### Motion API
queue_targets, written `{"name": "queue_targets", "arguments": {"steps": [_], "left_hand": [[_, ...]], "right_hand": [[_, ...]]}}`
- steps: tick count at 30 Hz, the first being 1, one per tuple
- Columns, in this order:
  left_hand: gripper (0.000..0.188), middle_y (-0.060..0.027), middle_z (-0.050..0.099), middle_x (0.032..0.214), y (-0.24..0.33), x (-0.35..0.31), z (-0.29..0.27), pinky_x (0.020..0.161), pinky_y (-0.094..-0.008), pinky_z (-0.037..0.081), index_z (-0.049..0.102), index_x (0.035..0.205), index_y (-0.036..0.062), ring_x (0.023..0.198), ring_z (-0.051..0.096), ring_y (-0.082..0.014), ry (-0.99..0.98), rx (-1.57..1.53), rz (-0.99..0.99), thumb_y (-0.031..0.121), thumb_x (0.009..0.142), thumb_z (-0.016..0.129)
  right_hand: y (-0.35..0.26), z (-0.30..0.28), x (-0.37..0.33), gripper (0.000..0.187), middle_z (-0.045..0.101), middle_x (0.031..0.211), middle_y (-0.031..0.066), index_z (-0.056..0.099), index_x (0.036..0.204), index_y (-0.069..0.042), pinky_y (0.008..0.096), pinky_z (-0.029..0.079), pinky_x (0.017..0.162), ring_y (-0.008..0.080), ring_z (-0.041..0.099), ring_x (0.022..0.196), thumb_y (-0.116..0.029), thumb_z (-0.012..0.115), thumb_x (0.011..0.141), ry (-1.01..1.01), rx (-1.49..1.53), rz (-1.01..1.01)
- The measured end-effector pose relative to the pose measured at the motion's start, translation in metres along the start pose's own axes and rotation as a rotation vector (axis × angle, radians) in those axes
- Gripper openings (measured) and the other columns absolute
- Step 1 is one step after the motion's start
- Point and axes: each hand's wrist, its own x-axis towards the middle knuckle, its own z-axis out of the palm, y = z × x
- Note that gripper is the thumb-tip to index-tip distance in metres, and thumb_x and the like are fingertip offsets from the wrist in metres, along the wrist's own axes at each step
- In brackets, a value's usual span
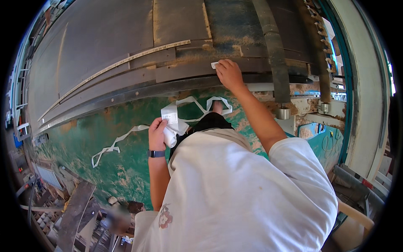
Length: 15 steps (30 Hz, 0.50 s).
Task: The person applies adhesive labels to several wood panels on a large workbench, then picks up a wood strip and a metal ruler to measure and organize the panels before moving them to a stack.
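Observation:
My left hand (157, 134), with a dark watch band at the wrist, grips a roll of white labels (169, 115) in front of my body. A long white paper strip (126, 136) trails from about the roll across the green floor and past my foot. Farther forward, my right hand (229, 74) pinches a small white label (214, 65) between its fingertips. It is just over the near edge of the dark boards (180, 70); whether the label touches them I cannot tell.
A thin pale ruler-like strip (121, 62) runs along the boards. Two long rollers (272, 50) cross the machine at right, beside a tall pale frame (361, 84). Sawdust lies on the boards and green floor (79, 145). Wood pieces (75, 214) are at lower left.

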Motion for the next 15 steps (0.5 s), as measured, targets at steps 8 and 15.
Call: {"name": "queue_targets", "arguments": {"steps": [8, 15], "left_hand": [[0.028, -0.0046, 0.065, 0.099, 0.035, 0.004, -0.005, 0.075, -0.025, 0.046, 0.06, 0.117, -0.0004, 0.084, 0.058, -0.01, -0.062, -0.017, 0.198, 0.009, 0.091, 0.059], [0.024, -0.0038, 0.064, 0.095, 0.045, 0.008, -0.013, 0.074, -0.0262, 0.047, 0.06, 0.112, 0.0002, 0.083, 0.058, -0.0104, -0.21, 0.058, 0.158, 0.009, 0.091, 0.06]], "right_hand": [[-0.105, -0.01, -0.01, 0.034, 0.062, 0.113, 0.0099, 0.066, 0.107, -0.008, 0.046, 0.039, 0.097, 0.0283, 0.052, 0.114, -0.032, 0.062, 0.084, -0.085, 0.001, 0.029], [-0.221, -0.048, -0.003, 0.046, 0.059, 0.083, 0.0015, 0.051, 0.13, -0.01, 0.024, 0.045, 0.069, 0.0081, 0.053, 0.075, -0.006, 0.061, 0.086, -0.456, 1.194, 0.487]]}}
